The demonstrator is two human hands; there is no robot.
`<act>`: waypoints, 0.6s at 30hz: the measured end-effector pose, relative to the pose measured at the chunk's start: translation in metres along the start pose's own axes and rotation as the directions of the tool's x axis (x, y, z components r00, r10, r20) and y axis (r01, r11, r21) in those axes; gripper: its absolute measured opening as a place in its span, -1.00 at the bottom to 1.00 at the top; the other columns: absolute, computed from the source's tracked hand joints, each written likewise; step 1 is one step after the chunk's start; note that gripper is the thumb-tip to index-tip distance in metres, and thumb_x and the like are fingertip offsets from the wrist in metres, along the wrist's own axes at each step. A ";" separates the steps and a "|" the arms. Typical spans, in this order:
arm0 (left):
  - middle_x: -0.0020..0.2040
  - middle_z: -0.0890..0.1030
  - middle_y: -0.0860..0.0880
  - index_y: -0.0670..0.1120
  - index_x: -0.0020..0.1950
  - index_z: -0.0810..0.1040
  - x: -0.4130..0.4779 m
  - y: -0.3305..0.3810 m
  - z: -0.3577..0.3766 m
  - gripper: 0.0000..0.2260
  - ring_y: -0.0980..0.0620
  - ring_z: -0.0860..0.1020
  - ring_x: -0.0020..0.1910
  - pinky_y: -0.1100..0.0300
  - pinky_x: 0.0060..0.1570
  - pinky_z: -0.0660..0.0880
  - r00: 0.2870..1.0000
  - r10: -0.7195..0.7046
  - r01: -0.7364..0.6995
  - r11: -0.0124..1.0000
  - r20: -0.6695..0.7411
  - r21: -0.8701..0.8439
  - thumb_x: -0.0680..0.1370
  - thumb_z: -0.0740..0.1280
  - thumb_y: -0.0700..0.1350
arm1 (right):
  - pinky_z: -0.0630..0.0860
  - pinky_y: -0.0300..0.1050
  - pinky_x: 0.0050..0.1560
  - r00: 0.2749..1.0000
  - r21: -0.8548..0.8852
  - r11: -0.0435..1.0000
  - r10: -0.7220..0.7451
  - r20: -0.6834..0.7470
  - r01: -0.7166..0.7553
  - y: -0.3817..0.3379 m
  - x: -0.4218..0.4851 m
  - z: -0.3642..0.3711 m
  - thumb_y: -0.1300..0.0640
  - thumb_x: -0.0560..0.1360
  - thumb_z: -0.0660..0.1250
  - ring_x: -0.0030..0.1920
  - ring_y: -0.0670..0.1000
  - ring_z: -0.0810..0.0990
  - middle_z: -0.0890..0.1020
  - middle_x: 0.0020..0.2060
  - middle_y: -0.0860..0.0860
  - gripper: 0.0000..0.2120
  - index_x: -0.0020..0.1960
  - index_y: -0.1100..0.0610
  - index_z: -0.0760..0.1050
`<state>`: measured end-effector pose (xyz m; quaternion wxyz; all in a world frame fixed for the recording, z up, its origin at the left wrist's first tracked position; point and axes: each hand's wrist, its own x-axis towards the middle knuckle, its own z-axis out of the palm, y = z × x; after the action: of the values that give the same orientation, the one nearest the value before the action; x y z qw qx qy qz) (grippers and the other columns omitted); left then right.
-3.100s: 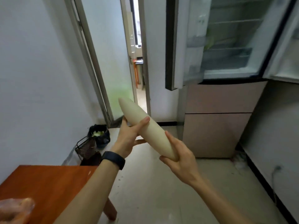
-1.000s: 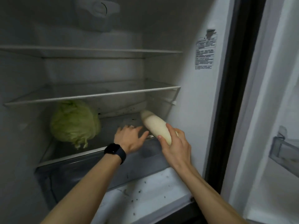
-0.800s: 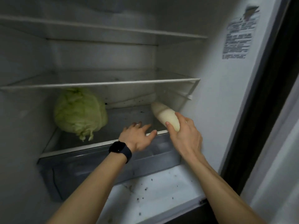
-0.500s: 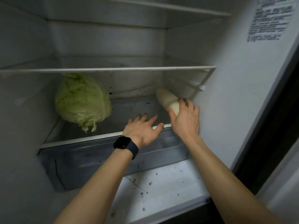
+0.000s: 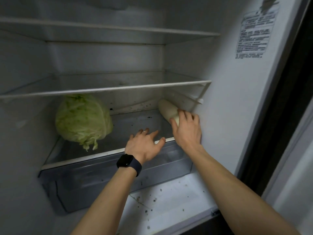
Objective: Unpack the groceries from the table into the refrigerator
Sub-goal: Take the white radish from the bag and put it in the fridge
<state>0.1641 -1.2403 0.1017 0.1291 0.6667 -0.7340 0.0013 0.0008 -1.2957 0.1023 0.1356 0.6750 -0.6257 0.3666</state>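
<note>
While the radish (image 5: 166, 109) points rearward, centre right, the right hand (image 5: 187, 131) clasps its near end; left hand (image 5: 145, 143) splayed, empty.

Both arms reaching forward, hands nearly side by side

So the left hand (image 5: 144, 145) is flat, palm down, fingers straight and spread, thumb poking out toward the other hand, holding nothing. The right hand (image 5: 187, 131) sits a bit higher and further in, back of the hand up, fingers and thumb curled over the near end of the white radish (image 5: 167, 109). Both forearms are bare.
</note>
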 end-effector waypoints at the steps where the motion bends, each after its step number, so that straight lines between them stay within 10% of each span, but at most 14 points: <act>1: 0.56 0.28 -0.06 0.20 0.54 0.27 -0.001 0.001 0.000 -0.44 -0.08 0.22 0.53 -0.10 0.45 0.21 1.000 -0.004 0.004 1.000 -0.010 0.003 0.59 -0.04 0.35 | 0.46 0.10 0.10 1.000 -0.020 1.000 -0.022 -0.010 0.021 0.002 -0.003 -0.002 -0.05 0.59 0.27 0.20 0.24 0.46 0.58 0.24 0.12 -0.60 0.34 0.14 0.47; 8: 0.42 0.49 -0.10 0.10 0.42 0.47 -0.020 0.009 -0.001 -0.55 -0.13 0.47 0.34 0.03 0.28 0.37 0.991 -0.006 0.018 0.996 -0.137 0.088 0.64 0.04 0.23 | 0.54 0.08 0.09 0.986 0.203 0.965 -0.164 -0.030 0.167 0.011 -0.061 -0.053 0.11 0.49 0.32 0.19 0.15 0.50 0.61 0.20 0.03 -0.68 0.23 0.10 0.54; 18: 0.54 0.33 0.01 0.14 0.55 0.27 -0.189 0.037 0.020 -0.51 -0.08 0.24 0.54 -0.12 0.50 0.14 0.959 -0.167 0.179 0.983 -0.228 0.033 0.61 0.15 0.12 | 0.35 -0.17 0.35 0.949 0.484 0.853 -0.287 0.127 0.193 0.051 -0.192 -0.143 0.05 0.57 0.31 0.33 -0.06 0.40 0.56 0.28 -0.10 -0.66 0.34 0.00 0.52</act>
<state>0.1392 -1.0546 0.0526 0.1932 0.7271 -0.6534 0.0848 -0.0839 -1.0701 0.0602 -0.0473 0.7933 -0.4399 0.4182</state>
